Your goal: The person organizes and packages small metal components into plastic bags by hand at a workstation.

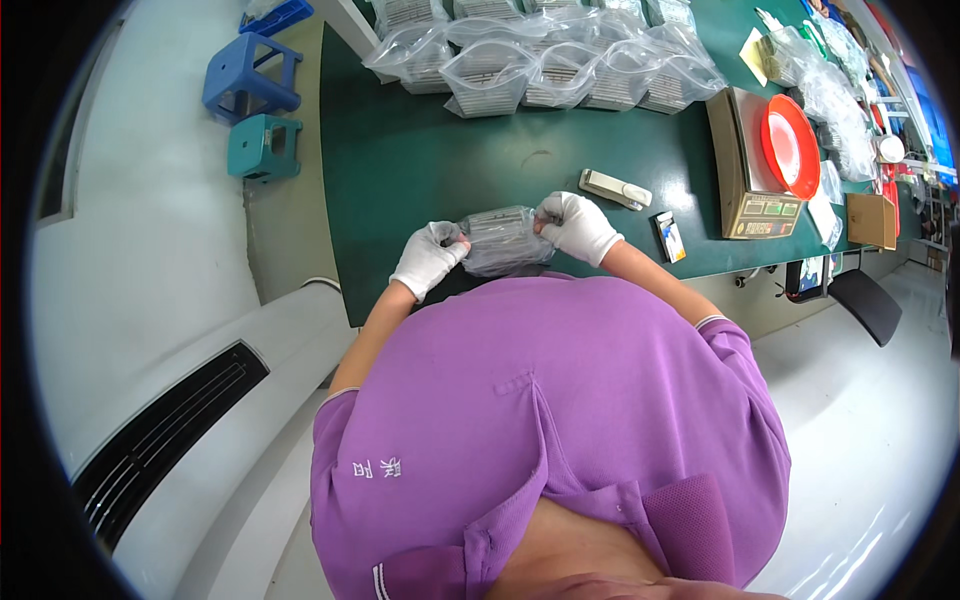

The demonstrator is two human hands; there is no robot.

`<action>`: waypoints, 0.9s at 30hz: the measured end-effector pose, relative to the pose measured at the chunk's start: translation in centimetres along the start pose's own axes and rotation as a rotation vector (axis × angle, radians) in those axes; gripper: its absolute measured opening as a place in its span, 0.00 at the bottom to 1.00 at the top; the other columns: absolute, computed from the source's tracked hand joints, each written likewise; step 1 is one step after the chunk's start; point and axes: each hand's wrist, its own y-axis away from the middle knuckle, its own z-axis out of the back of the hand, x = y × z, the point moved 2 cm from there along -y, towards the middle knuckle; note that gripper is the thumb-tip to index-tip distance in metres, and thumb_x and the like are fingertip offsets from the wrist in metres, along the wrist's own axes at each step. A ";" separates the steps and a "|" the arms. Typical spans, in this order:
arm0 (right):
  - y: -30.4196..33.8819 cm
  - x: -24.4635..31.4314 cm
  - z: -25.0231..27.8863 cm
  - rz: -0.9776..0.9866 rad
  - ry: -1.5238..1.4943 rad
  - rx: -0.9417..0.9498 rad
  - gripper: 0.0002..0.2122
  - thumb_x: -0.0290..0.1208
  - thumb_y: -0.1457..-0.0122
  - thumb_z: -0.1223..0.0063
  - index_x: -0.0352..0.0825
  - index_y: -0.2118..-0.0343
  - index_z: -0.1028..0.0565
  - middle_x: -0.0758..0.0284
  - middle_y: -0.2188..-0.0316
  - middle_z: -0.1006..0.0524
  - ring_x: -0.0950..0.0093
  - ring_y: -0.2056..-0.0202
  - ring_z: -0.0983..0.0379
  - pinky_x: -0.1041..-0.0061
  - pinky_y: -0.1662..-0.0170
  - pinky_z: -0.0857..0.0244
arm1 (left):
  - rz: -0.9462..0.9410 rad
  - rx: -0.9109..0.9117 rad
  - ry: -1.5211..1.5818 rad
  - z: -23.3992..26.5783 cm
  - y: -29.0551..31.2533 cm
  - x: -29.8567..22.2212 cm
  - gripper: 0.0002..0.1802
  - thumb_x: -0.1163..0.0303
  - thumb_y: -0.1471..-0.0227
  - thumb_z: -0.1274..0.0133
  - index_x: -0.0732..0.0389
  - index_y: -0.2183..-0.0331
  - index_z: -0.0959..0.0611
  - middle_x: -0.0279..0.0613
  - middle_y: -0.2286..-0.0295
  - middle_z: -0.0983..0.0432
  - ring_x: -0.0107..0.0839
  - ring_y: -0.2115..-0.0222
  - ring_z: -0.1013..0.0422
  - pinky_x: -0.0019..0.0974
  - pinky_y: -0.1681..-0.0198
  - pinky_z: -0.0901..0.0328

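Clear filled bags [545,65] crowd the mat's far edge (one [503,240] held).

Packing workshop, green bench [420,170], bagged parts [560,60], weighing scale [750,170]

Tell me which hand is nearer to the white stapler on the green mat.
Right. The right hand grips the clear bag's right end, just below-left of the stapler. The left hand holds the bag's opposite end, farther away.

Floor: pale grey, glossy, reflecting light
Table [420,170]: long, dark green top
Stools: blue stool [252,75] beside teal stool [264,147]; left of table
Lower left: white unit with black vent [165,440]
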 end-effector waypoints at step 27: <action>0.6 2.8 -0.4 0.294 0.279 -0.039 0.05 0.30 0.57 0.48 0.37 0.76 0.24 0.62 0.78 0.26 0.62 0.71 0.30 0.66 0.67 0.35 | -0.286 0.016 -0.482 -0.5 0.9 -4.2 0.06 0.72 0.59 0.48 0.63 0.74 0.22 0.46 0.75 0.26 0.42 0.72 0.29 0.37 0.69 0.35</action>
